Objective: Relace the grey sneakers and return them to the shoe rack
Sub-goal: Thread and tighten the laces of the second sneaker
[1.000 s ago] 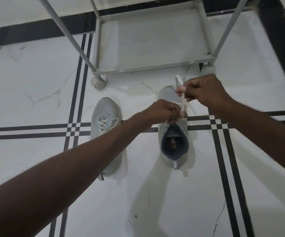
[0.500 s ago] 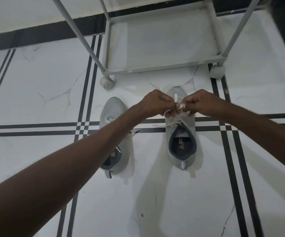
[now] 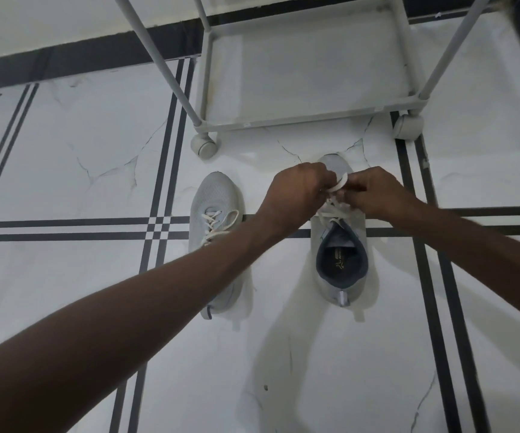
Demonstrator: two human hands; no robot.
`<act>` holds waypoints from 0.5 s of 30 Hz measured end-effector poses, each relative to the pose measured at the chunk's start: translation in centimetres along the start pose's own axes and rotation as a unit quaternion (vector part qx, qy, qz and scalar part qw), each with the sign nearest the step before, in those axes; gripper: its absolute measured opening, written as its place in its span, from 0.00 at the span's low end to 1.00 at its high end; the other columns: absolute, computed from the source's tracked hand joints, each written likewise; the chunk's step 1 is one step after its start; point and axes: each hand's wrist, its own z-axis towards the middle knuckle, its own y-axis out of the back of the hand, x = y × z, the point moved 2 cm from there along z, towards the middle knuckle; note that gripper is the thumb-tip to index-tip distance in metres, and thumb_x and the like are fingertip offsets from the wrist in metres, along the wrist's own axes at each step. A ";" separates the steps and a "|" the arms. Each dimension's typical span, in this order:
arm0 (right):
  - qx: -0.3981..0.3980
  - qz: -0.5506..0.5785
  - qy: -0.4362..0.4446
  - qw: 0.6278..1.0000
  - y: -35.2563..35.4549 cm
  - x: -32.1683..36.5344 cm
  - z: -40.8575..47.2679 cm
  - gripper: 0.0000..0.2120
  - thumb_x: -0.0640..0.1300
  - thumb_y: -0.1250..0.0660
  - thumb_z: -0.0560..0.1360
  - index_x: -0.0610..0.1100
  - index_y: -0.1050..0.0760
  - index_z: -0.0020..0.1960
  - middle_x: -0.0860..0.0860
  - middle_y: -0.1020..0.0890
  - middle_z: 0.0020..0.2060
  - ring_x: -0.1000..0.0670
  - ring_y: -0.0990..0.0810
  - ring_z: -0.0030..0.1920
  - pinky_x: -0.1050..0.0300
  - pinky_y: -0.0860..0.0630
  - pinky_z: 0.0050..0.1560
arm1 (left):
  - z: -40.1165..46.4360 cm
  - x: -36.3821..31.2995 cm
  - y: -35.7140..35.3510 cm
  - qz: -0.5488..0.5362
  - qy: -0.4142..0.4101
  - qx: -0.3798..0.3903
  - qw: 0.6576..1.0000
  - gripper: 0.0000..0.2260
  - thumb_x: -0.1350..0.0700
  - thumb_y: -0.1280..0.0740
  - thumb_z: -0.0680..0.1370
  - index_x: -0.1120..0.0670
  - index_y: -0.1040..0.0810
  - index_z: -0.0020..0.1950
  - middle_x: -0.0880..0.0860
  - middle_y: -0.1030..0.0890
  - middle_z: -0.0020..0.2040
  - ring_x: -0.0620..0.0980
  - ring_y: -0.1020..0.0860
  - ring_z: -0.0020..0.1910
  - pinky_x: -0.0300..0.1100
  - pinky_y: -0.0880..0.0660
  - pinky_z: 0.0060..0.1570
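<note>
Your forearms reach out from the bottom of the view toward the two grey sneakers on the floor. The right-hand sneaker (image 3: 341, 264) sits heel toward you, its dark lining open to view, and both hands meet over its upper eyelets. Your left hand (image 3: 296, 195) and right hand (image 3: 377, 195) are each pinched closed on the white lace (image 3: 339, 185), a loop of which shows between the knuckles; the lace ends themselves are hidden. You appear to be tying off this shoe, so lacing looks close to finished here. The next move likely calls for drawing the loops snug evenly, then checking the knot holds.

The left-hand sneaker (image 3: 218, 220) lies just beside, partly under your left forearm, its lace threaded with a loose loop on top.

The floor (image 3: 65, 167) is white marble-look tile crossed by black stripes, with fine cracks. Beyond the toes stands the shoe rack (image 3: 299, 117), a pale tube frame on castors, its bottom shelf bare and ready for the pair.
</note>
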 end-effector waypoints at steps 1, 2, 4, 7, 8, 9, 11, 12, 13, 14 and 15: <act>0.028 0.043 -0.009 0.999 -0.2 0.2 0.1 0.07 0.35 0.33 0.76 0.44 0.17 0.47 0.49 0.15 0.37 0.53 0.19 0.38 0.54 0.23 0.45 | -0.2 -0.2 -0.2 0.009 -0.005 -0.020 1.000 0.03 0.61 0.32 0.72 0.57 0.19 0.42 0.54 0.20 0.38 0.56 0.22 0.38 0.47 0.28 0.31; 0.064 0.089 -0.028 0.994 -0.2 0.2 0.2 0.11 0.32 0.35 0.76 0.44 0.17 0.44 0.52 0.15 0.35 0.54 0.19 0.38 0.56 0.24 0.45 | -0.3 -0.3 -0.3 0.010 -0.005 -0.039 0.999 0.01 0.60 0.31 0.71 0.56 0.20 0.41 0.53 0.21 0.38 0.55 0.22 0.38 0.46 0.28 0.30; 0.123 0.158 -0.066 0.978 -0.1 0.3 0.4 0.13 0.28 0.38 0.75 0.42 0.20 0.41 0.53 0.15 0.31 0.54 0.19 0.36 0.58 0.24 0.44 | -0.5 -0.4 -0.4 -0.002 0.011 -0.065 0.998 0.02 0.59 0.30 0.71 0.56 0.21 0.42 0.52 0.21 0.38 0.54 0.23 0.38 0.47 0.27 0.31; 0.139 0.226 -0.110 0.958 0.2 -0.2 0.7 0.07 0.33 0.37 0.76 0.36 0.20 0.49 0.47 0.15 0.39 0.48 0.17 0.42 0.56 0.22 0.45 | -0.6 -0.4 -0.5 -0.078 0.085 -0.073 0.991 0.04 0.57 0.29 0.72 0.56 0.22 0.41 0.52 0.20 0.37 0.53 0.23 0.36 0.48 0.26 0.34; 0.124 0.241 -0.122 0.955 0.3 -0.5 0.8 0.08 0.35 0.37 0.76 0.35 0.20 0.49 0.45 0.15 0.40 0.47 0.17 0.43 0.56 0.22 0.46 | -0.6 -0.2 -0.7 -0.122 0.128 -0.069 0.982 0.05 0.57 0.28 0.72 0.56 0.22 0.40 0.52 0.20 0.36 0.53 0.23 0.35 0.48 0.25 0.35; 0.098 0.254 -0.128 0.954 0.5 -0.7 0.8 0.09 0.37 0.38 0.76 0.35 0.21 0.47 0.44 0.15 0.41 0.46 0.18 0.44 0.55 0.22 0.47 | -0.7 0.2 -0.9 -0.168 0.175 -0.064 0.968 0.05 0.57 0.27 0.71 0.56 0.22 0.39 0.51 0.19 0.35 0.52 0.22 0.35 0.48 0.24 0.36; 0.061 0.288 -0.126 0.947 1.1 -0.8 0.8 0.10 0.38 0.42 0.74 0.38 0.26 0.37 0.41 0.16 0.41 0.43 0.19 0.46 0.51 0.23 0.50 | -1.2 1.1 -1.3 -0.240 0.253 -0.052 0.936 0.04 0.57 0.25 0.70 0.55 0.19 0.39 0.51 0.16 0.35 0.52 0.19 0.36 0.47 0.22 0.38; 0.049 0.316 -0.127 0.939 1.6 -0.8 0.8 0.11 0.39 0.44 0.74 0.40 0.30 0.33 0.41 0.16 0.38 0.42 0.19 0.45 0.50 0.24 0.51 | -1.5 1.6 -1.4 -0.266 0.280 -0.043 0.921 0.04 0.57 0.25 0.70 0.55 0.18 0.39 0.52 0.15 0.37 0.53 0.17 0.37 0.47 0.21 0.38; 0.029 0.348 -0.131 0.928 2.2 -0.9 0.8 0.12 0.39 0.44 0.73 0.42 0.33 0.31 0.44 0.17 0.33 0.42 0.18 0.45 0.49 0.25 0.52 | -1.8 2.0 -1.5 -0.294 0.303 -0.031 0.906 0.04 0.58 0.24 0.70 0.55 0.18 0.39 0.53 0.14 0.38 0.53 0.16 0.37 0.46 0.19 0.38; -0.003 0.377 -0.142 0.915 3.0 -1.3 0.9 0.13 0.39 0.44 0.74 0.43 0.35 0.30 0.47 0.20 0.28 0.42 0.18 0.45 0.49 0.25 0.52 | -2.2 2.3 -1.6 -0.326 0.320 -0.020 0.889 0.04 0.59 0.24 0.70 0.56 0.18 0.40 0.54 0.14 0.39 0.53 0.16 0.36 0.45 0.19 0.36; -0.042 0.402 -0.160 0.900 3.7 -2.0 1.1 0.13 0.40 0.43 0.74 0.44 0.35 0.30 0.49 0.22 0.26 0.42 0.18 0.45 0.50 0.24 0.53 | -2.6 2.5 -1.7 -0.357 0.334 -0.011 0.872 0.04 0.61 0.24 0.71 0.58 0.18 0.41 0.54 0.14 0.39 0.50 0.16 0.34 0.42 0.19 0.35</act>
